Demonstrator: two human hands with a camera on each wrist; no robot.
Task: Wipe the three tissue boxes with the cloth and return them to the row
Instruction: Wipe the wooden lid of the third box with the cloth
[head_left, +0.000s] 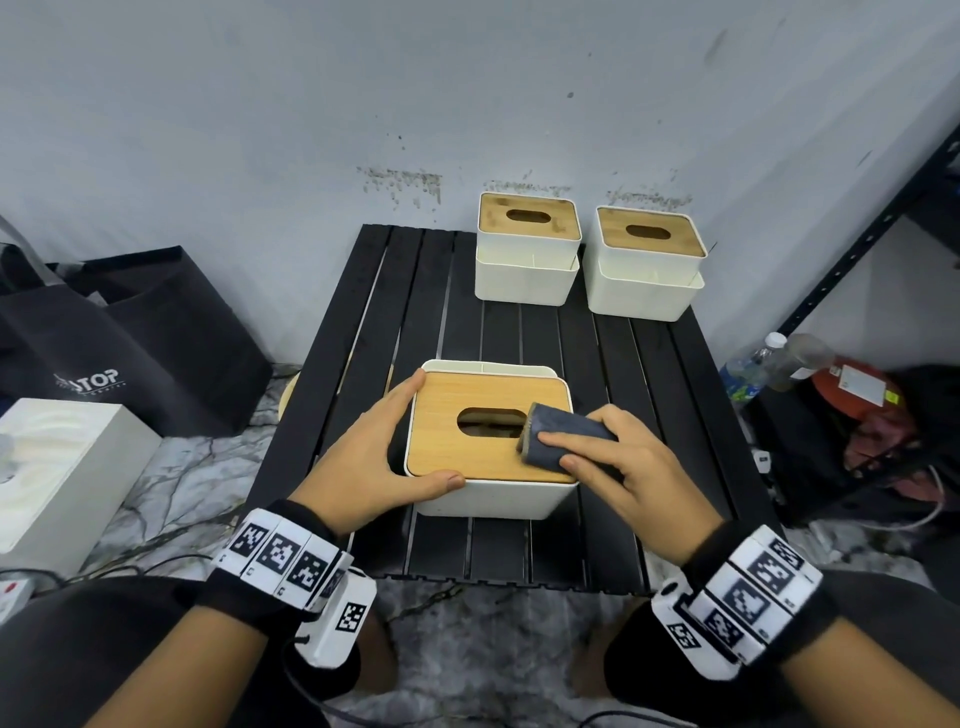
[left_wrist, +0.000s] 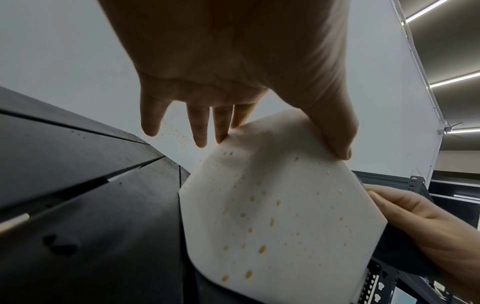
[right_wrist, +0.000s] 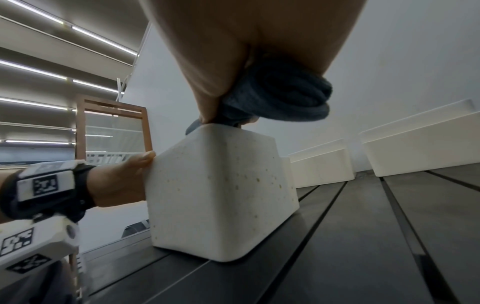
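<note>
A white tissue box (head_left: 488, 499) with a wooden slotted lid (head_left: 447, 441) stands near the front middle of the black slatted table (head_left: 519, 343). My left hand (head_left: 363, 462) grips its left side, thumb along the front edge and index finger at the back corner. My right hand (head_left: 639, 467) holds a folded dark grey cloth (head_left: 566, 428) pressed on the lid, just right of the slot. Two matching tissue boxes (head_left: 527, 254) (head_left: 647, 270) stand side by side at the table's back, by the wall. The right wrist view shows the cloth (right_wrist: 280, 96) bunched on the near box's (right_wrist: 221, 195) top corner.
The row's left place at the table's back (head_left: 410, 260) holds nothing. A black bag (head_left: 130, 332) and a white carton (head_left: 62, 467) lie on the floor at left. Bottles (head_left: 763, 364) and a dark metal rack (head_left: 857, 260) stand close on the right.
</note>
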